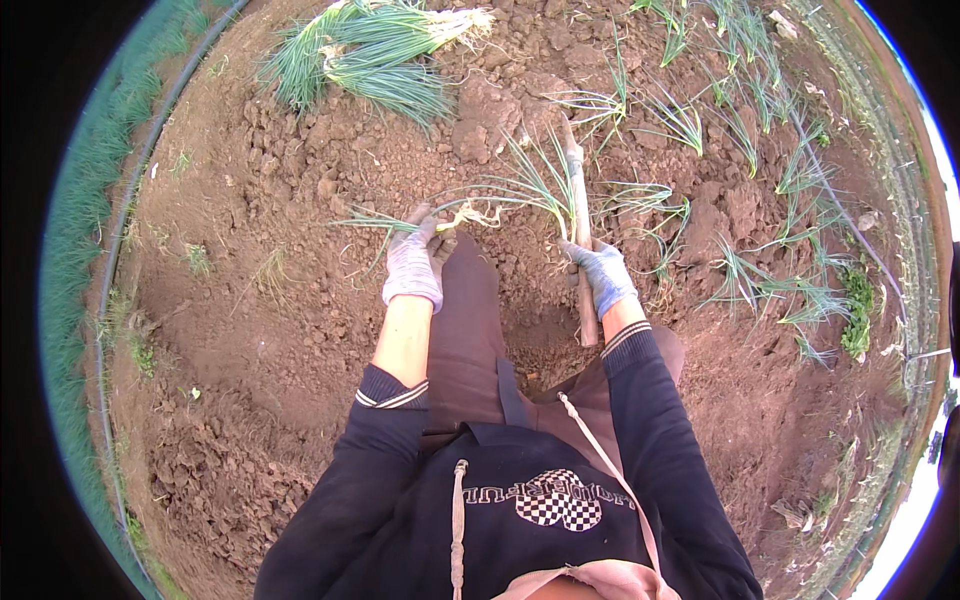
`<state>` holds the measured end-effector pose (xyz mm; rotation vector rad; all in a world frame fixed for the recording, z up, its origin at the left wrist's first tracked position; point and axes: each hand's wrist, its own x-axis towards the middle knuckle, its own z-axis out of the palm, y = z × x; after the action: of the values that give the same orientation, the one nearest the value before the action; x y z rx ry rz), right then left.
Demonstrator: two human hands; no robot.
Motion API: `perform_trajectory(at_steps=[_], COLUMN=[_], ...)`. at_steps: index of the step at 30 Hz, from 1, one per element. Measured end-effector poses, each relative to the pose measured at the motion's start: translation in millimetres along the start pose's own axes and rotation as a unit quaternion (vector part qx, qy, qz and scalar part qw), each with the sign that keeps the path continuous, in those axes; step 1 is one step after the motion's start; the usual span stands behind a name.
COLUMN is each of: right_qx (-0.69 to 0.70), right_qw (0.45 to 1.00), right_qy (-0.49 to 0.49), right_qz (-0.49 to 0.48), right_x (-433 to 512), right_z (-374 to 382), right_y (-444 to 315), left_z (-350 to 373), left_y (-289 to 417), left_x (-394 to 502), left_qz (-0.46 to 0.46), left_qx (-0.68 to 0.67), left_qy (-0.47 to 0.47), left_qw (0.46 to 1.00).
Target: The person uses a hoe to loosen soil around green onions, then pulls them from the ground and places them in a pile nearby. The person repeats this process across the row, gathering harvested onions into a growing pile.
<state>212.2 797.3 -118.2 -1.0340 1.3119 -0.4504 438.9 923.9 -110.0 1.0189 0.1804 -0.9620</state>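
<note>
My left hand (417,259), in a soil-stained light glove, is closed around a small clump of green onions (448,223). Their leaves point left and their pale roots stick out to the right. A blue-grey glove covers my right hand (602,274), which grips a wooden handle (579,187). That handle runs away from me, its near end below my palm; no tool head can be made out. Against the handle's left side stands another green onion plant (556,199), its base by my right thumb. Whether my thumb holds it or it stands in soil, I cannot tell.
Ahead to the left lies a large pile of green onions (382,56) on reddish-brown clods (300,161). Several onion plants (679,124) grow or lie loose to the right. Dark hoses (124,210) (847,210) run along both sides. My brown-clad knees (469,300) are just below my hands.
</note>
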Motion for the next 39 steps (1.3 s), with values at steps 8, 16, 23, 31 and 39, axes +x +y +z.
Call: perform_trajectory(at_steps=[8, 16, 23, 31, 39], right_qx=[-0.023, -0.103, -0.389, -0.292, -0.195], right_qw=[0.999, 0.993, 0.892, 0.916, 0.939], right_qy=[-0.032, 0.033, 0.181, 0.243, 0.253], right_qz=[-0.002, -0.046, -0.145, -0.127, -0.128], right_x=[-6, 1, -6, -14, -93], right_z=[-15, -31, -52, -53, -27], right_y=[-4, 3, 35, 56, 68], left_z=[54, 84, 99, 160, 175], left_y=[-71, -87, -77, -170, -194], left_x=[2, 37, 105, 143, 178], left_qz=[-0.364, -0.148, 0.121, 0.236, 0.287], left_qx=[0.043, 0.311, 0.205, 0.622, 0.716], left_qy=[-0.199, -0.232, -0.148, -0.189, -0.218], left_qw=[0.909, 0.91, 0.96, 0.723, 0.598])
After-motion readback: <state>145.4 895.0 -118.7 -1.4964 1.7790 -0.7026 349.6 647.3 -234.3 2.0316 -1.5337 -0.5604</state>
